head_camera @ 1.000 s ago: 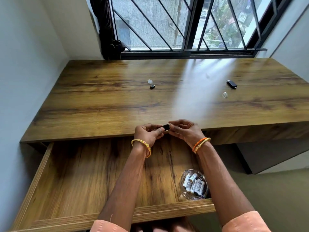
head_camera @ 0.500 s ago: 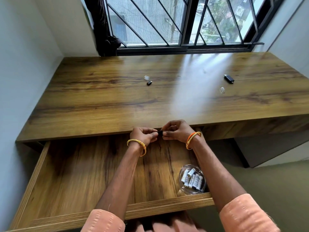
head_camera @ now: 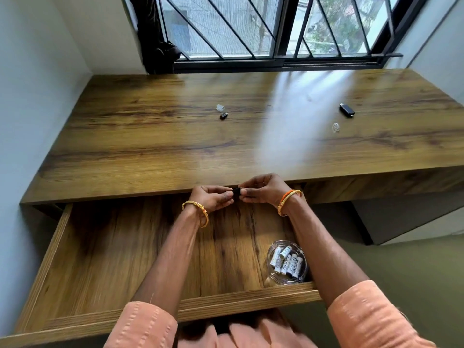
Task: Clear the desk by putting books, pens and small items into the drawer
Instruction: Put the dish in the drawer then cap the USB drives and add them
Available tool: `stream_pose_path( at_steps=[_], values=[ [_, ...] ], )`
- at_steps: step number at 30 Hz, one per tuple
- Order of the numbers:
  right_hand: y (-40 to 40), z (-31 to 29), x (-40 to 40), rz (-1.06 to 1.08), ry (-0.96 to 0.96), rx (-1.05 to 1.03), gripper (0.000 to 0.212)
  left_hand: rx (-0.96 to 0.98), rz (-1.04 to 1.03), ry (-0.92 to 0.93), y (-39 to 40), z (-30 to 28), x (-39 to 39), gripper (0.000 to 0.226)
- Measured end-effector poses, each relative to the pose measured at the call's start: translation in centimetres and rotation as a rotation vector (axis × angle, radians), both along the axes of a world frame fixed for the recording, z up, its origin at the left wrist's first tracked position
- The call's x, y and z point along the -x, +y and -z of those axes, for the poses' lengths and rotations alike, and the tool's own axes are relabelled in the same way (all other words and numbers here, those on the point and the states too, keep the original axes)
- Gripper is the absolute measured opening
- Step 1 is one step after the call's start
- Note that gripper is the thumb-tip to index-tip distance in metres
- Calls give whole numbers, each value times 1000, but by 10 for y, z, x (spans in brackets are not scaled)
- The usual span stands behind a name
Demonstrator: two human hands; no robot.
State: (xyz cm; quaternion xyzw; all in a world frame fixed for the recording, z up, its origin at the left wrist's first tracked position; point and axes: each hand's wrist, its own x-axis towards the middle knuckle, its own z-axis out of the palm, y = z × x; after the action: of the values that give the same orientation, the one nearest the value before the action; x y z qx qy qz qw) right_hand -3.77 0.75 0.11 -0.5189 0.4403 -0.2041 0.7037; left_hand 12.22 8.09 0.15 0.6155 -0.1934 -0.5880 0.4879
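My left hand and my right hand meet at the desk's front edge, above the open wooden drawer. Both pinch one small black item between their fingertips; most of it is hidden. On the desk lie a small black piece with a clear cap behind it, a black USB stick at the right, and another clear cap in front of that.
A glass bowl with several white batteries sits in the drawer's front right corner. A barred window runs behind the desk. White walls close in on the left and right.
Both hands stayed together on the small black item, sinking slightly toward the desk edge. The camera view tilted down a little.
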Motion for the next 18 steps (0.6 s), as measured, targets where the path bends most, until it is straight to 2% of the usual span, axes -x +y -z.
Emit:
stream_pose_path(
  at_steps=[3, 6, 9, 13, 18],
  values=[
    [2, 2, 0, 10, -26, -31, 12, -1, -23, 55, 4, 2, 1, 13],
    [1, 4, 5, 48, -165, -106, 12, -14, -80, 176, 3, 1, 5, 9],
    [3, 6, 5, 76, -173, -86, 15, -64, -53, 183, 2, -4, 5, 10],
    [6, 2, 1, -25, 32, 28, 14, -190, 234, 17, 10, -5, 5, 28],
    [19, 15, 2, -264, 358, 118, 15, -277, 469, -161, 28, 15, 7, 24]
  ],
)
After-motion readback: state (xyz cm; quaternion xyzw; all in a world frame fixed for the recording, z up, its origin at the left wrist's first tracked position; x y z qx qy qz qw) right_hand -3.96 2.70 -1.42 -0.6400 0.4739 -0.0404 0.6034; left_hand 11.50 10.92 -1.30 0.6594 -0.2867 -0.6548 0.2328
